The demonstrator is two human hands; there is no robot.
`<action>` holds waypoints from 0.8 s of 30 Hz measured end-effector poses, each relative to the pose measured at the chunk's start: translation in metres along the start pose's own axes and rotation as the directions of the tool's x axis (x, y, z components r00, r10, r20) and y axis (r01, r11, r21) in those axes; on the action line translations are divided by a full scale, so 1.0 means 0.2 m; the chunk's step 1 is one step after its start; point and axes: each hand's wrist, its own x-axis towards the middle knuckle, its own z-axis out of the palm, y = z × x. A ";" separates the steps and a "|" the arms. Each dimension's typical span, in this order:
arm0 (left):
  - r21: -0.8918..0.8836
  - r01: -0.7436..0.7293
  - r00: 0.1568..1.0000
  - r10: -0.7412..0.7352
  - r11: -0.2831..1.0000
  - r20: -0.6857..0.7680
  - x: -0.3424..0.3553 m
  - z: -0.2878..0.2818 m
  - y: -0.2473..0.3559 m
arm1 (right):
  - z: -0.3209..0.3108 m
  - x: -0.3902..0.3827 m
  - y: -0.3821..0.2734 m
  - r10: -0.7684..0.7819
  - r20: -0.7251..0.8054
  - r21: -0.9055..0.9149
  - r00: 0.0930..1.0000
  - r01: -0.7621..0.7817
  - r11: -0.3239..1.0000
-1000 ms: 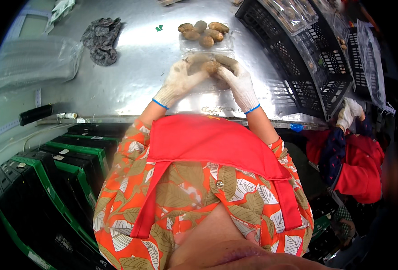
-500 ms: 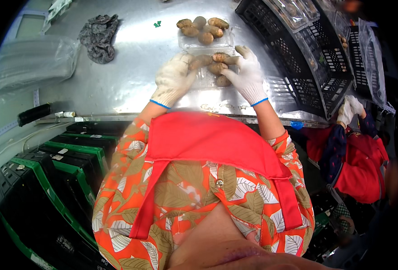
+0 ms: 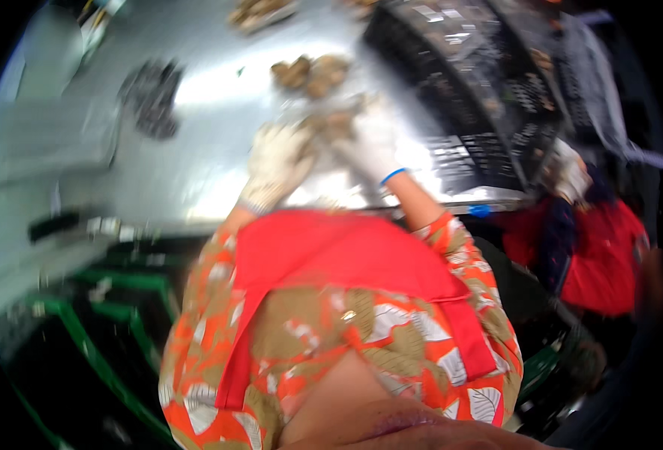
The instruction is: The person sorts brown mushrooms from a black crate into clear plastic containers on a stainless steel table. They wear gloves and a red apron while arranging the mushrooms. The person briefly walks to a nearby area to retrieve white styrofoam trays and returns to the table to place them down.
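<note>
Motion smears the view. A small group of brown, elongated tubers [image 3: 328,126], taro-like in look, lies between my two gloved hands over a clear plastic tray. My left hand [image 3: 277,160], in a white knit glove, has its fingers curled against the left side of the tubers. From the right, my right hand [image 3: 373,142] closes round the other side, its fingertips blurred. Just beyond sits another clear tray heaped with brown tubers [image 3: 312,75]. The near tray's edges are hard to make out.
Black plastic crates [image 3: 463,94] with clear packs stand at the right. A grey rag [image 3: 151,97] lies on the metal table [image 3: 204,150]. A further tray of tubers [image 3: 262,13] is at the far side. Beside the crates shows a co-worker's gloved hand [image 3: 570,171]. Green-rimmed black crates [image 3: 84,337] stand lower left.
The view has shifted and blurred, bringing further tubers in at the top. Both hands appear lower and further left, with the right one closer to the left around the tubers.
</note>
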 end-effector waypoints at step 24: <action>-0.772 0.274 0.735 0.393 0.573 0.553 0.10 0.34 0.74 | -0.06 -1.38 0.06 0.642 0.003 0.552 0.767 -0.536 0.638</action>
